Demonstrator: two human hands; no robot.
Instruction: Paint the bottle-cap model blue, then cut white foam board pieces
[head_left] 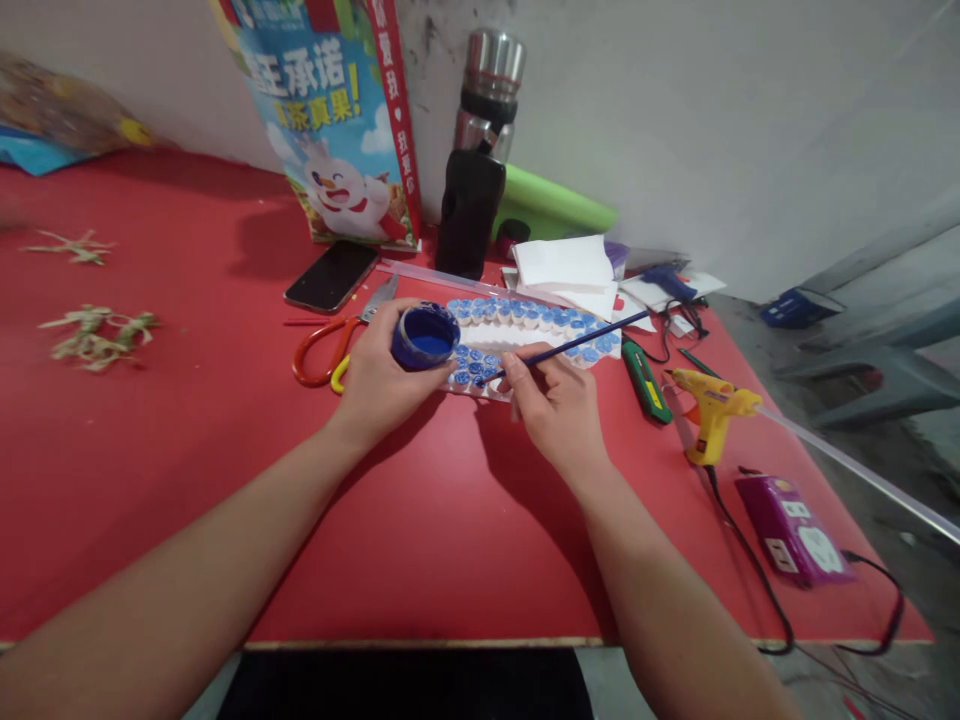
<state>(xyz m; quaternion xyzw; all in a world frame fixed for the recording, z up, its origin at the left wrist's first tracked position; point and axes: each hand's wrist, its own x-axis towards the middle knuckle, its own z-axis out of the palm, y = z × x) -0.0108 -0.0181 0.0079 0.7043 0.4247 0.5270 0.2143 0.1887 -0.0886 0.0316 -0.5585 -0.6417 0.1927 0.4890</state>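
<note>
While left grip point(384, 382) clasps one jar point(424, 340), right grip point(561, 408) pinching one brush point(592, 337), one phone point(331, 277)

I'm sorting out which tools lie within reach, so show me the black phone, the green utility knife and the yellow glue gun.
Black phone point(331, 277): head view, on its screen.
Green utility knife point(646, 382): head view, mid-handle.
Yellow glue gun point(718, 404): head view, on its body.
</note>
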